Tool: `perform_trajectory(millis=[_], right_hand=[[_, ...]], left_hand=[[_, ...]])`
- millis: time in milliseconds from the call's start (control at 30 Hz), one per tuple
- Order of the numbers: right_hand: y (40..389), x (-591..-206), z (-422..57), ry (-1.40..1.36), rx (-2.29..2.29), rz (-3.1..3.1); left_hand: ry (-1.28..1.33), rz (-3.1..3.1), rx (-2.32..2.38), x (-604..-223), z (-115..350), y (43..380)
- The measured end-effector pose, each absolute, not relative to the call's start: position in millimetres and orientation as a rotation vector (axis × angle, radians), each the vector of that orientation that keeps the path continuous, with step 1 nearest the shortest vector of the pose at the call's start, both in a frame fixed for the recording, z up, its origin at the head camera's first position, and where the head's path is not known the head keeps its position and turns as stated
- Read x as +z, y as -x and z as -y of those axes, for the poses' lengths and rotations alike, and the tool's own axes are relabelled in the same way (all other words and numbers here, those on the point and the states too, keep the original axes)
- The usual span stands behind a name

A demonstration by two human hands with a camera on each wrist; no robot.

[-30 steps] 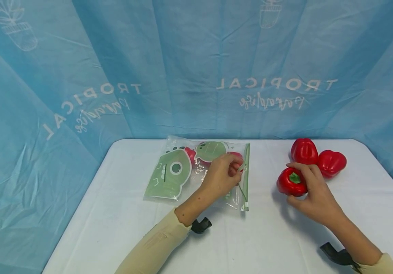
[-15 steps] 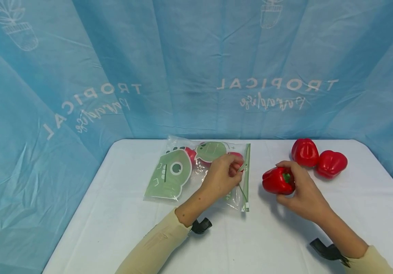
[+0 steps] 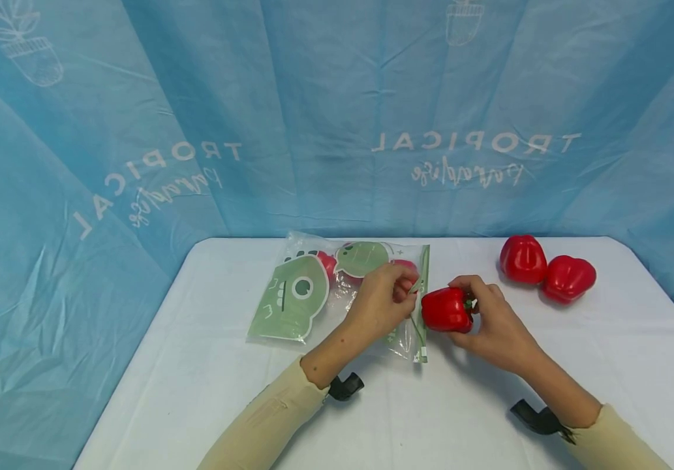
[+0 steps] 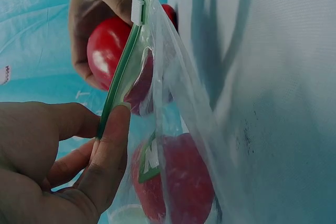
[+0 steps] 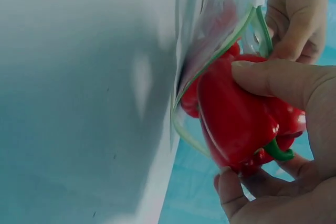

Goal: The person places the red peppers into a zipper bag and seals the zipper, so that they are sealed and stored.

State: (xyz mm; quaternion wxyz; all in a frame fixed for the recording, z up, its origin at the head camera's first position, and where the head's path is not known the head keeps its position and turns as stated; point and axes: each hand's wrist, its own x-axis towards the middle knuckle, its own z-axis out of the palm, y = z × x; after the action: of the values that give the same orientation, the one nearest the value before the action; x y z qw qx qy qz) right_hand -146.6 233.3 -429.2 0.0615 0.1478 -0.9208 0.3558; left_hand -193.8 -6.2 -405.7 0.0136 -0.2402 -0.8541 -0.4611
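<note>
A clear zip bag (image 3: 290,300) with green cartoon prints lies at the middle back of the table, its mouth facing right. My left hand (image 3: 379,300) pinches one green edge of that mouth between thumb and fingers, keeping it parted. In my right hand (image 3: 492,326) is a red bell pepper (image 3: 446,310), held by thumb and fingers near its green stem. Its blunt end is right at the bag's mouth, seen in the right wrist view between the green edges. Another red pepper (image 4: 184,182) shows through the plastic inside. The white slider (image 4: 137,11) sits at one end of the zip.
Two more red bell peppers (image 3: 522,260) lie side by side at the back right of the white table (image 3: 430,418). A blue printed curtain (image 3: 337,117) hangs behind and to the sides. A black wrist mount (image 3: 539,418) juts below the right wrist.
My right hand has carried the red bell pepper leftward from beside the other two to the bag's mouth, turning its stem to the right. The left hand and bag stay in place.
</note>
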Motion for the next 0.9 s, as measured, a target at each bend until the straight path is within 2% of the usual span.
perform_trajectory(millis=[900], right_hand=[[165, -444, -200, -0.543, 1.108, 2.835]], left_hand=[[0.736, 2.682, -1.459, -404, 5, 191]])
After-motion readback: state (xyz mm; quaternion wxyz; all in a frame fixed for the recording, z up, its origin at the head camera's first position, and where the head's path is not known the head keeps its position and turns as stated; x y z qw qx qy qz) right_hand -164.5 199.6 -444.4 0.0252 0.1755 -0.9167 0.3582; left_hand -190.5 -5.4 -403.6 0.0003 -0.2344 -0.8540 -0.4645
